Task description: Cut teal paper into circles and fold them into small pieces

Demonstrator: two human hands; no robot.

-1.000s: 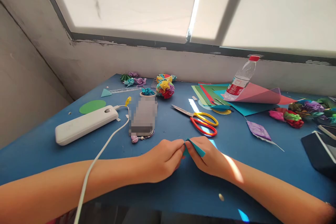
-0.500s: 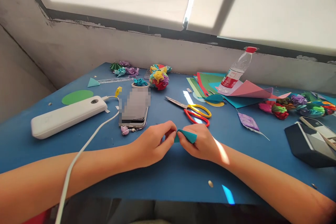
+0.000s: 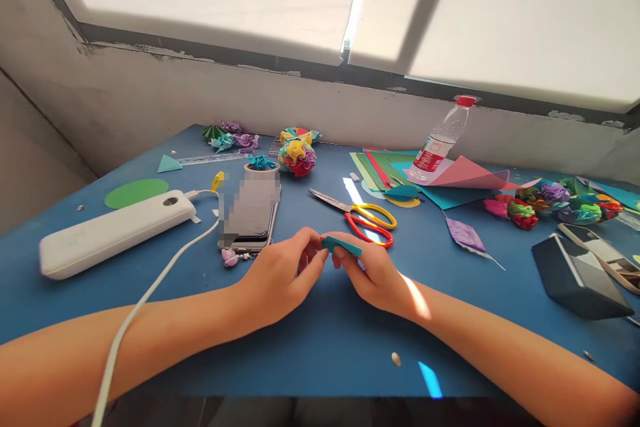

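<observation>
A small folded piece of teal paper [image 3: 345,246] is held between both hands above the front middle of the blue table [image 3: 280,360]. My left hand [image 3: 287,267] pinches its left end between thumb and fingertips. My right hand [image 3: 373,270] grips the other end, thumb against the near side and fingers behind, partly hidden. Just beyond the hands lie scissors [image 3: 357,213] with one yellow and one red handle, blades pointing left. A phone [image 3: 255,213] with a pink charm [image 3: 229,257] rests beyond my left hand.
A white power bank [image 3: 115,233] lies at left; its cable [image 3: 150,293] crosses my left forearm. A bottle [image 3: 440,140] stands on coloured paper sheets [image 3: 465,193] at the back. Crumpled paper flowers [image 3: 297,157], a purple paper leaf [image 3: 465,235] and a dark box [image 3: 580,277] are around.
The teal paper has turned in my fingers and now shows as a narrow, flatter strip. Both hands remain close together, and the whole view has shifted slightly.
</observation>
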